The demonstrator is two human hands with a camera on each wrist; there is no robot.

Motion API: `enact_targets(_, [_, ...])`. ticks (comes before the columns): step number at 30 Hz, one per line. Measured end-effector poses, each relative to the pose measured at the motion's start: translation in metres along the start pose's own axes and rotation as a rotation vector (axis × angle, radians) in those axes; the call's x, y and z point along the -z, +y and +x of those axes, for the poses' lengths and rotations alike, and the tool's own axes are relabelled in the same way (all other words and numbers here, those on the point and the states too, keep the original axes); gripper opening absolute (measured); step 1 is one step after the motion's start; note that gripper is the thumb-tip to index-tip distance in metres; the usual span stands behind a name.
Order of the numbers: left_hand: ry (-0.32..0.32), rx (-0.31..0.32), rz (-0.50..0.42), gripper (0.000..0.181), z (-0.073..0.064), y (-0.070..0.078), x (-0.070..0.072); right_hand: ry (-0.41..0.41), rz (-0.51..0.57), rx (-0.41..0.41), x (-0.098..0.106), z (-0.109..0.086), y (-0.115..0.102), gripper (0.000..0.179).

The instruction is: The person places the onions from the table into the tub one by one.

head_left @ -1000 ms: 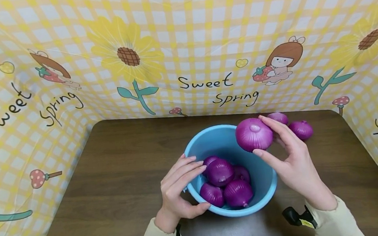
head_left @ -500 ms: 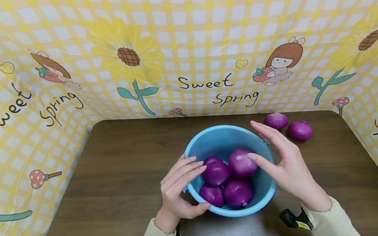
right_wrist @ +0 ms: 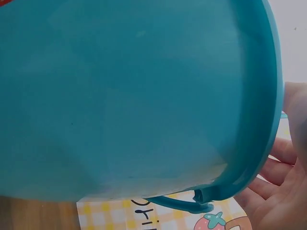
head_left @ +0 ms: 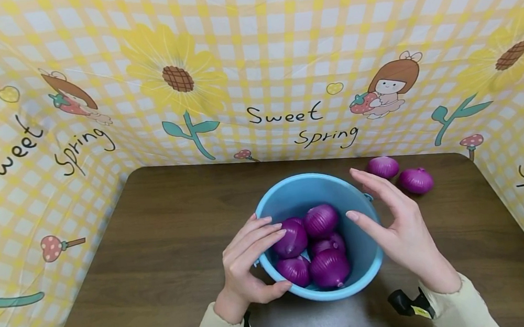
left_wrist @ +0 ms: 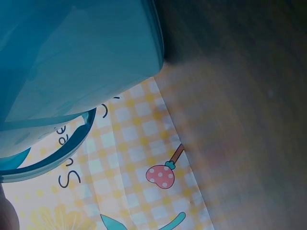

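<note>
A light-blue bucket (head_left: 323,295) stands on the table with several purple onions (head_left: 330,268) inside. My left hand (head_left: 248,265) holds the bucket's left rim, its fingers over the edge and thumb at the near side. My right hand (head_left: 401,229) hovers at the right rim, thumb and fingers spread apart with nothing between them. In the right wrist view the bucket's wall (right_wrist: 134,105) fills most of the picture, with the right hand (right_wrist: 283,191) beyond its rim. The left wrist view shows the bucket's side (left_wrist: 81,62) and its handle (left_wrist: 62,158); little of the left hand appears there.
Two more onions, one farther left (head_left: 383,167) and one nearer (head_left: 416,181), lie on the brown wooden table (head_left: 166,246) behind the right hand. A yellow checked cloth (head_left: 251,54) walls the table at the back and both sides.
My right hand lowered an onion over the bucket and let it go. The onion dropped in and the ones inside shifted. My left hand stayed at the rim.
</note>
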State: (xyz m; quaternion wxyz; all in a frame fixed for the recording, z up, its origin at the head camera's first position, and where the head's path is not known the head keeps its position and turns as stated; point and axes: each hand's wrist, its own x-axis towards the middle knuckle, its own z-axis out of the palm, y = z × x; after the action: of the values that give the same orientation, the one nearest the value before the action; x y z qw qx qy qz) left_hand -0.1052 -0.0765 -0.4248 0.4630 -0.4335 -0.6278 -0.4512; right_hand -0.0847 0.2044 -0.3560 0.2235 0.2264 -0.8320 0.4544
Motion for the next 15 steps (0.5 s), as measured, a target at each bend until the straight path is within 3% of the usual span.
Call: enact_targets(15, [-0.005,0.002,0.0,0.065,-0.0015,-0.0004,0.0017,0.009,-0.015,-0.066,0.0082,-0.0007,0.0047,0.075])
